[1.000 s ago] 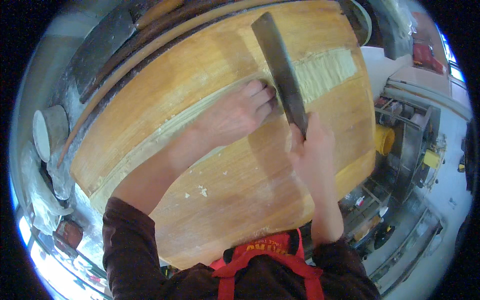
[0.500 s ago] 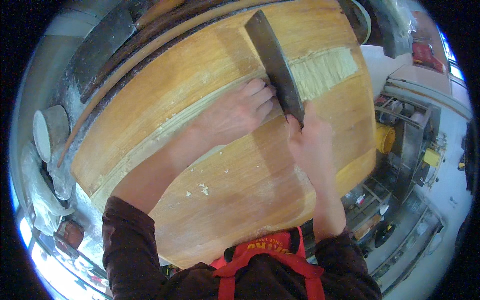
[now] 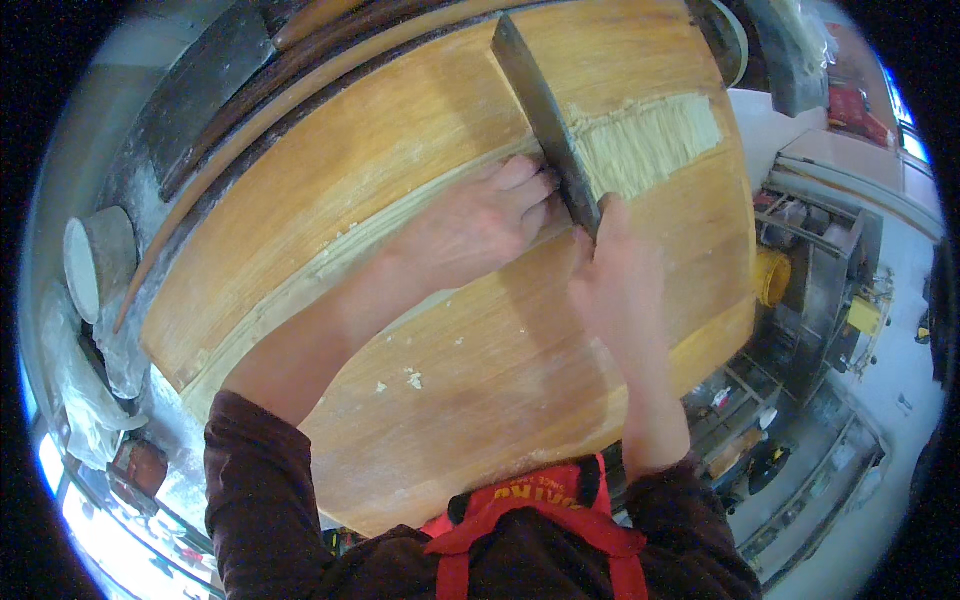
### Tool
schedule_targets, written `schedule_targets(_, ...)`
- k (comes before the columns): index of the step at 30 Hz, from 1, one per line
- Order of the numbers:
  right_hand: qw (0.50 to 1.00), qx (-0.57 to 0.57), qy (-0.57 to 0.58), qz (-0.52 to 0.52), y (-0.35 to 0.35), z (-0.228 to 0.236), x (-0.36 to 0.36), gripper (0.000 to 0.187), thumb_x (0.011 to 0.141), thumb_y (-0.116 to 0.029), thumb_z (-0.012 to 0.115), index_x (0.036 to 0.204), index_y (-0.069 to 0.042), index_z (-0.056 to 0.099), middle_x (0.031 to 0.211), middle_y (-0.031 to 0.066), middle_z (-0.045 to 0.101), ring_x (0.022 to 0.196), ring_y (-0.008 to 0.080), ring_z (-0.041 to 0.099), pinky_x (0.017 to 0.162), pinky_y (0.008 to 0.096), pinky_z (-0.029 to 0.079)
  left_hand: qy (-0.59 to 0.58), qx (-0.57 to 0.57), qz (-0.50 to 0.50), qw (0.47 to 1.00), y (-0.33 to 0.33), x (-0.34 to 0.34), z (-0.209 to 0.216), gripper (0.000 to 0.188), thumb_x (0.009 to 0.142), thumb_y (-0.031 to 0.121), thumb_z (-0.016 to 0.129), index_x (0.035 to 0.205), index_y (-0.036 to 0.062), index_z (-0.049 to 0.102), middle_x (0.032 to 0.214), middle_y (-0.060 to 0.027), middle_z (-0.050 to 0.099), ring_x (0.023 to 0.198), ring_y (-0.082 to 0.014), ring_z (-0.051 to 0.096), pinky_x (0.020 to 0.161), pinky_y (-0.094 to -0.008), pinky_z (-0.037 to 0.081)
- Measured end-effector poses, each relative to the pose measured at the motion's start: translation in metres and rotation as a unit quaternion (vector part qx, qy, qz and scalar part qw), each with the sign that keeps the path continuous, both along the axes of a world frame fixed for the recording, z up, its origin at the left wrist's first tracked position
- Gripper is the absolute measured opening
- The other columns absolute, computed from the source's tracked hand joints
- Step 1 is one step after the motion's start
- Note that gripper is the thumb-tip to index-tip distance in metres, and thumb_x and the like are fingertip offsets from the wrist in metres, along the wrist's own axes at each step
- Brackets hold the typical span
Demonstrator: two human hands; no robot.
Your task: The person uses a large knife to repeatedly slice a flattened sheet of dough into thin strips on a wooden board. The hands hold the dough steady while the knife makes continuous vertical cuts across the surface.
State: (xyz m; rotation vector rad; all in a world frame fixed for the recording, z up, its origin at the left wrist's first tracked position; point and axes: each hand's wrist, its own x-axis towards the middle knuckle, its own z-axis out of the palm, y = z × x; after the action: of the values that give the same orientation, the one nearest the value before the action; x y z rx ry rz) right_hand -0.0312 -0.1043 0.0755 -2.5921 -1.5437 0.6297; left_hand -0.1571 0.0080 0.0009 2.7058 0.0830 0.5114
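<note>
The right hand [image 3: 622, 270] was closed around the handle end of a long, straight-sided, dark-grey metal knife [image 3: 545, 105], whose blade slanted away up and to the left, across the dough. The left hand [image 3: 490, 220] rested on a long, flat, folded band of pale cream-green dough [image 3: 330, 258], fingers curled in next to the blade; whether they pinched anything could not be told. The band ran out past the left wrist, while thin pale cut strips of dough [image 3: 650, 145] lay side by side beyond the right hand. Under both hands spread a broad, light-brown wooden board [image 3: 480, 440], with small pale dough crumbs [image 3: 414, 379] nearer the body than the left hand. Below the hands, a red cloth apron [image 3: 452, 575] bore yellow printed lettering [image 3: 540, 490], partly covered by its strap.
</note>
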Motion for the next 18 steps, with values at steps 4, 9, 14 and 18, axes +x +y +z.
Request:
schedule_targets(4,0.997,0.044,0.063,-0.015,-0.008,0.001,0.008,0.019,0.081,-0.007,0.059,0.09,-0.002,0.044,0.077,0.0217,0.059,0.07,0.042,0.06,0.059,0.0491,0.047,-0.002,0.008,0.013,1.0,0.001,-0.002,-0.001,0.03,0.074,0.013,0.056,0.098,-0.0025,0.063,0.108,-0.0128,0.058,0.108,-0.0272,0.049,0.091,-0.0335,0.045)
schedule_targets(9,0.999,-0.015,0.044,0.0,-0.028,0.018,-0.004,0.019,0.082,-0.008,0.059,0.091,-0.001,0.043,0.081,0.0222,0.059,0.073,0.0416,0.06,0.062,0.0497,0.047,-0.007,0.011,0.015,1.0,0.0,-0.003,-0.003,0.033,0.075,0.012,0.056,0.104,-0.0014,0.062,0.11,-0.0148,0.058,0.111,-0.0317,0.05,0.096,-0.0374,0.044)
schedule_targets(14,0.999,-0.043,0.028,0.003,-0.012,0.016,-0.008,0.02,0.081,-0.007,0.059,0.092,-0.001,0.043,0.08,0.0215,0.059,0.074,0.0409,0.061,0.062,0.0495,0.048,-0.013,0.008,0.016,1.0,-0.001,-0.003,-0.005,0.032,0.074,0.013,0.057,0.101,-0.0023,0.063,0.106,-0.0105,0.058,0.106,-0.025,0.049,0.09,-0.0312,0.045)
schedule_targets(18,0.996,-0.06,0.042,-0.049,0.01,0.008,-0.002,0.021,0.081,-0.006,0.059,0.094,-0.001,0.043,0.076,0.0206,0.059,0.075,0.04,0.061,0.062,0.0493,0.047,0.05,0.006,-0.01,0.999,0.001,-0.005,0.002,0.03,0.074,0.013,0.057,0.099,-0.0024,0.063,0.105,-0.01,0.058,0.104,-0.0247,0.049,0.09,-0.0312,0.045)
